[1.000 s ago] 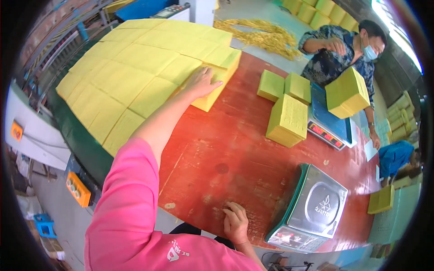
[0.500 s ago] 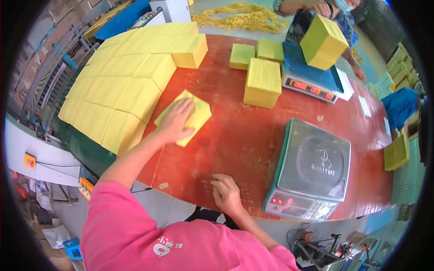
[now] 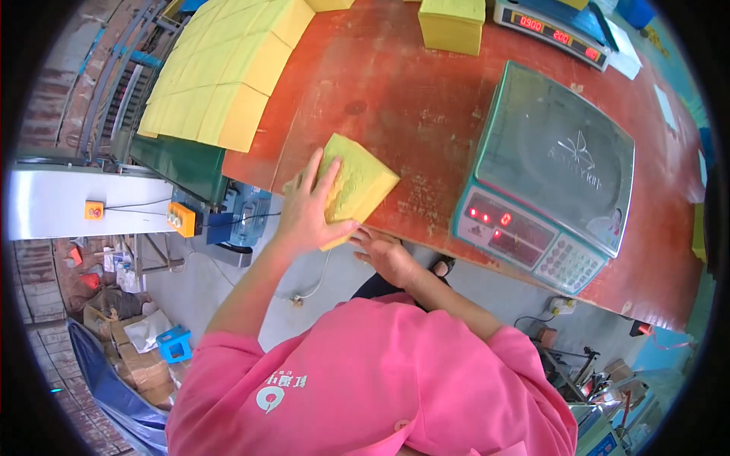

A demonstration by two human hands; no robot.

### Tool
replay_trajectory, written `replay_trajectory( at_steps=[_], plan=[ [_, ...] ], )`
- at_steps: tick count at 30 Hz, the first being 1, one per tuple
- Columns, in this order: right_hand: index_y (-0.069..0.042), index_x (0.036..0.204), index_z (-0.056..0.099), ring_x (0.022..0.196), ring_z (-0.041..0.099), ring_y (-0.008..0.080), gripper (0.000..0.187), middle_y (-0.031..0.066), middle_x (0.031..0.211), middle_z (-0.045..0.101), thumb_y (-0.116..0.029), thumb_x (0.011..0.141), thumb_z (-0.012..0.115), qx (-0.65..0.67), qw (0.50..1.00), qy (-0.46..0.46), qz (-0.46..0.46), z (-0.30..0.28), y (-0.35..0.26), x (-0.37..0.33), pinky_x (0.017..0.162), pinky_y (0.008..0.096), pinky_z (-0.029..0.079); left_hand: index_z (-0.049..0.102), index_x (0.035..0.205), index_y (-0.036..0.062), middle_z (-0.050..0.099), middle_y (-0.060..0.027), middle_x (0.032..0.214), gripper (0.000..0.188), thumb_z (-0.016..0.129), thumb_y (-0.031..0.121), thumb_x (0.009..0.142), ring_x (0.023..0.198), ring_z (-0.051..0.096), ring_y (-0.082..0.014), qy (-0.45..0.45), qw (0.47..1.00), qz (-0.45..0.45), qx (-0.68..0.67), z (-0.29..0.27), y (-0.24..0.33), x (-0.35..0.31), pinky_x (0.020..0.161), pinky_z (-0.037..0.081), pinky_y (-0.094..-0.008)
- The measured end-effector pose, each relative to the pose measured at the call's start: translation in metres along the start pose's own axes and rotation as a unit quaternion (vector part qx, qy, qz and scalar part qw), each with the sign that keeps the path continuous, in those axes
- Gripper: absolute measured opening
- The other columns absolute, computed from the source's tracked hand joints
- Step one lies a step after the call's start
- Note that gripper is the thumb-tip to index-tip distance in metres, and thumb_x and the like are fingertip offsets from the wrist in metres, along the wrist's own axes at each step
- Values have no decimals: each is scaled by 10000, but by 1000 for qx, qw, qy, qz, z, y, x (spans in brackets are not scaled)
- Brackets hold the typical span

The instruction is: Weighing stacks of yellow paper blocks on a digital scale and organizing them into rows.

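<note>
At the near edge of the red table [image 3: 411, 137] is a stack of yellow paper [image 3: 361, 186], a thick squared block. My left hand [image 3: 308, 209] grips it from the left, fingers over its top and thumb along its near side. Just below the block's near corner, my right hand [image 3: 388, 257] is at the table edge with its fingers apart and partly curled, holding nothing. Its fingertips are close to the block; whether they touch it I cannot tell.
Rows of yellow paper stacks [image 3: 228, 68] fill the far left over a green surface [image 3: 179, 163]. A covered digital scale [image 3: 559, 159] stands on the right. Farther back are another yellow stack [image 3: 451, 30] and a second scale [image 3: 547, 29]. An orange switch box [image 3: 181, 219] is at left.
My left hand has drawn the yellow paper stack toward me to the table's near edge. My right hand is now close beside it. The view has tilted down, and the other person is out of sight.
</note>
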State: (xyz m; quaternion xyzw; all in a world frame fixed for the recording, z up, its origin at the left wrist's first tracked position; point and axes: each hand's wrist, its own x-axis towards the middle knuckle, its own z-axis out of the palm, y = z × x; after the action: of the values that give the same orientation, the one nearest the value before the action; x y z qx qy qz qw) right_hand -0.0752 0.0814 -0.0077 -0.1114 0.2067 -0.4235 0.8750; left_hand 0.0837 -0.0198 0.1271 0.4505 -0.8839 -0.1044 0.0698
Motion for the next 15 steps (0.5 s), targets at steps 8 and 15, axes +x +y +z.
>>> replay_trajectory(
  at_steps=[8,15],
  plan=[
    [-4,1325,502,1398,335,359,537,243,1474,379,-357,932,598,-554,799,11,-234,42,-83,-112,1135,432,272,291,1494,17,336,-189,1520,837,609,471,867,1383,366,-308,52,789,-157,-592,12,60,-47,1117,324,-437],
    [1,1227,553,1365,350,472,410,264,1399,476,-267,919,597,-635,470,238,-564,102,-200,-179,1128,505,271,376,1435,63,504,-128,1386,579,424,459,1016,1272,511,-238,-49,506,-13,-861,9,174,95,1041,443,-419]
  ],
)
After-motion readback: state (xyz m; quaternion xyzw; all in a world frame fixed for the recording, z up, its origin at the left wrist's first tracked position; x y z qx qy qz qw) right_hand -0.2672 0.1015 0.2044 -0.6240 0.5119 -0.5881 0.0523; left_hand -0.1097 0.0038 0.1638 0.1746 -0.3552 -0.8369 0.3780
